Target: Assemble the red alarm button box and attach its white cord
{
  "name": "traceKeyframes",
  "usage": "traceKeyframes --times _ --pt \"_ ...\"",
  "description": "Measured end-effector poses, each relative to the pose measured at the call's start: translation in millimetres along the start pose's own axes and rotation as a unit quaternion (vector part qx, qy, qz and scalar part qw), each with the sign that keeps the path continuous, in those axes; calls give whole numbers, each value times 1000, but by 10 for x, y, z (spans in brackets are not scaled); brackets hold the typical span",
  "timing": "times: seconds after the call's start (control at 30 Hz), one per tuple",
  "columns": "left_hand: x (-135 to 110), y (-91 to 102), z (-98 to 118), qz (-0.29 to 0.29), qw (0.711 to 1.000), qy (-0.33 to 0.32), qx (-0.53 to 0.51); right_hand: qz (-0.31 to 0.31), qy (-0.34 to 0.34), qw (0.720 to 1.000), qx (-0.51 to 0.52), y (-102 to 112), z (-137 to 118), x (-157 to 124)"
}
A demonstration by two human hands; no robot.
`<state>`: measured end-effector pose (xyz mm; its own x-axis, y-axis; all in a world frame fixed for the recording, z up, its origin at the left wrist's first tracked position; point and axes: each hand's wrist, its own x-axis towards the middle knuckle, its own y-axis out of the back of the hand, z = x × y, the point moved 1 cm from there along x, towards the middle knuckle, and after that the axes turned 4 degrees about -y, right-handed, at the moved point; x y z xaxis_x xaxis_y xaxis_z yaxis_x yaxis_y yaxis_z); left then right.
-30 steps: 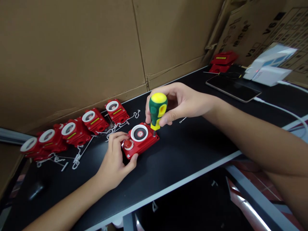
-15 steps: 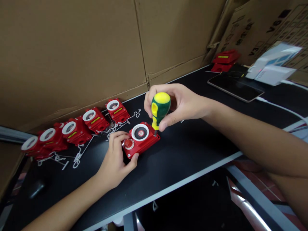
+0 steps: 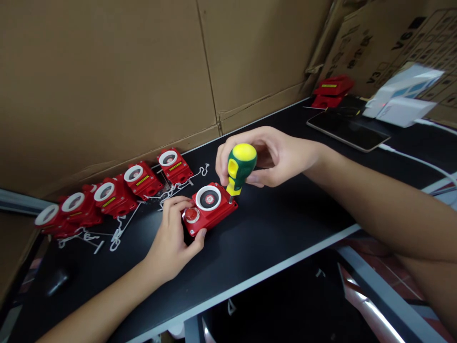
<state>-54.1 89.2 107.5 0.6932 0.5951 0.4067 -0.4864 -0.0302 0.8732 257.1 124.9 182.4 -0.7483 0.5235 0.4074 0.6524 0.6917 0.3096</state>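
A red alarm box with a white-ringed round sounder and a small red lamp lies on the black table. My left hand grips its near left end, thumb on the front side and fingers over the far side. In my right hand is a stubby green and yellow screwdriver, held between thumb and fingers. Its short shaft points down, the tip at the box's right corner, where a screw seems to sit. The screwdriver leans slightly to the right.
Several similar red alarm boxes with white cords line the back left. A phone on a cable, white devices and more red housings are at the right. Cardboard walls the back. A dark mouse-like object lies at left.
The screwdriver handle has tilted a little to the right, and my right thumb and fingers have shifted around it. My left hand and the alarm box stay in place.
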Motion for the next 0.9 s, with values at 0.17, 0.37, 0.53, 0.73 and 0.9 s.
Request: traceKeyframes --times 0.17,0.37,0.53,0.73,0.9 --pt "-8 -7 6 3 1000 0 -3 9 -1 999 -36 33 23 7" --pt "5 -9 10 6 1000 -4 1 36 -39 998 -43 12 21 -5" --pt "-1 -9 3 2 1000 5 3 60 -31 996 -54 3 40 7" --pt "-8 -13 5 0 1000 5 -4 91 17 995 -44 -79 125 61" --pt "-4 -13 10 3 1000 -1 -5 105 49 993 -15 -163 191 94"
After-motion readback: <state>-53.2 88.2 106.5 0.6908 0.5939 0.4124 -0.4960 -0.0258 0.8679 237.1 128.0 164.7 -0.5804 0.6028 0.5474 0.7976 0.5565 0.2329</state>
